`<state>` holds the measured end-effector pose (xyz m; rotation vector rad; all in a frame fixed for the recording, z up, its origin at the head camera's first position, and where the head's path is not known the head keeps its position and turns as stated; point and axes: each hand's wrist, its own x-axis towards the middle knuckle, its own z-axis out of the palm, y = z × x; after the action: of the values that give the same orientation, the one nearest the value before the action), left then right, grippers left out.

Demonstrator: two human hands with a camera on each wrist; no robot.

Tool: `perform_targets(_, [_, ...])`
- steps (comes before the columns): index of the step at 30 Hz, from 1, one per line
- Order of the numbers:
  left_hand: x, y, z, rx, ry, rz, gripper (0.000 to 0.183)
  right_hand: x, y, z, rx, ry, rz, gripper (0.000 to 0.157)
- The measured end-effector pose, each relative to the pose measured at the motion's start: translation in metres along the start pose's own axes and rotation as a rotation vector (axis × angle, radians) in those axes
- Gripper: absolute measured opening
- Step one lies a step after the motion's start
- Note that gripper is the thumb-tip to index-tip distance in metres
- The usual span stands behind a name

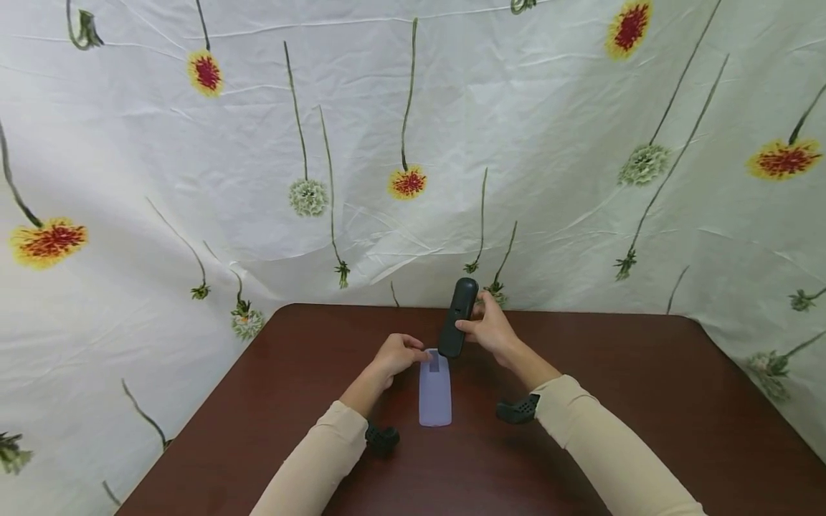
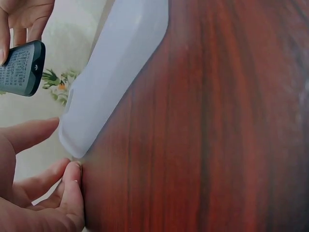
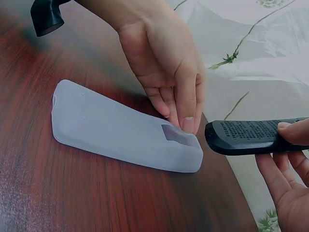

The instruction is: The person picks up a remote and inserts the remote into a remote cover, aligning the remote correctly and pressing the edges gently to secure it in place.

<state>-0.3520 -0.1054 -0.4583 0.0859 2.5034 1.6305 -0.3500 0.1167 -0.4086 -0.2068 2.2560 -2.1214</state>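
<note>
A black remote control [image 1: 459, 315] is held up by my right hand [image 1: 492, 331], thumb on one face and fingers on the other. Small printed text shows on its face in the right wrist view. On the table lies a pale, translucent remote cover [image 3: 111, 128] with a rectangular cutout close to its far end. My left hand [image 1: 395, 358] is at that far end, fingers fairly straight, fingertips right at the cover's edge. In the left wrist view its thumb and other fingers [image 2: 72, 174] stand apart around the cover's end. The remote's lower end is close to the cutout end.
A dark reddish-brown wooden table [image 1: 290, 401] bears the cover. Behind it hangs a white cloth [image 1: 361, 129] printed with flowers, reaching the table's back edge. Black straps with dark units [image 1: 518, 410] sit at both wrists, below cream sleeves [image 1: 594, 430].
</note>
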Motion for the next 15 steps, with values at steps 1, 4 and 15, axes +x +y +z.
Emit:
perform_targets(1, [0.000,0.000,0.001,0.004,0.003,-0.004,0.032,0.000,0.001,0.000,0.000,0.005,0.005,0.062])
perform_targets(4, [-0.001,0.000,0.003,0.028,0.014,-0.016,0.031,-0.001,0.005,0.001,0.007,0.019,0.018,0.061])
perform_targets(15, [-0.004,0.000,0.008,0.059,0.060,-0.041,0.029,0.000,0.014,0.015,-0.041,0.073,0.008,0.062])
